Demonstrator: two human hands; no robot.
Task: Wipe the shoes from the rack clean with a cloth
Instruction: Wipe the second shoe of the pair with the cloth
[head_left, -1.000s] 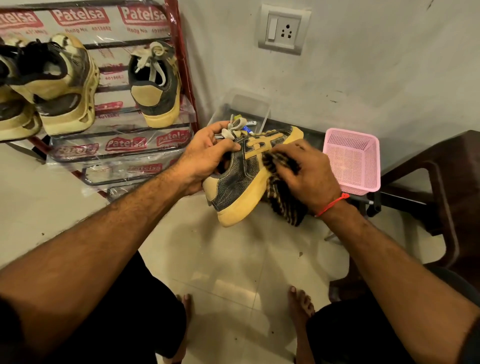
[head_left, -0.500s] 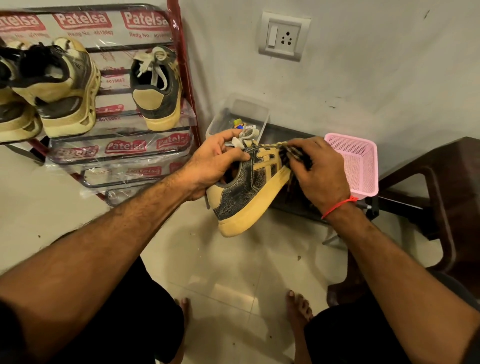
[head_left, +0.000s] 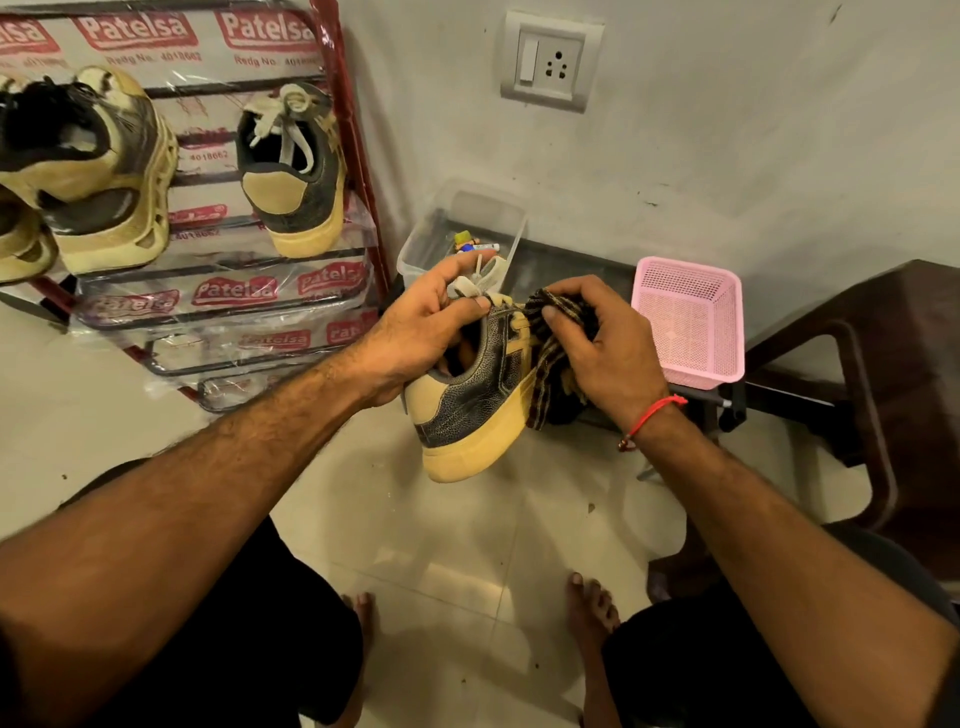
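Observation:
My left hand (head_left: 423, 332) grips a black and tan sneaker (head_left: 470, 410) by its collar and laces, heel toward me, held in the air over the floor. My right hand (head_left: 602, 348) grips a dark striped cloth (head_left: 545, 364) and presses it against the shoe's outer side near the front. The toe is hidden behind the cloth and hand. On the red shoe rack (head_left: 358, 171) at the left stands the matching sneaker (head_left: 296, 171), with a chunky tan and black sneaker (head_left: 98, 171) beside it.
A pink mesh basket (head_left: 685, 322) sits to the right of my hands. A clear plastic box (head_left: 467, 228) with small items stands by the wall. A dark brown chair (head_left: 883, 364) is at the right. A wall socket (head_left: 550, 62) is above. My bare feet rest on the tiled floor.
My right hand with the cloth slid from the shoe's side forward toward the toe, then came back a little. The left hand kept its grip on the shoe.

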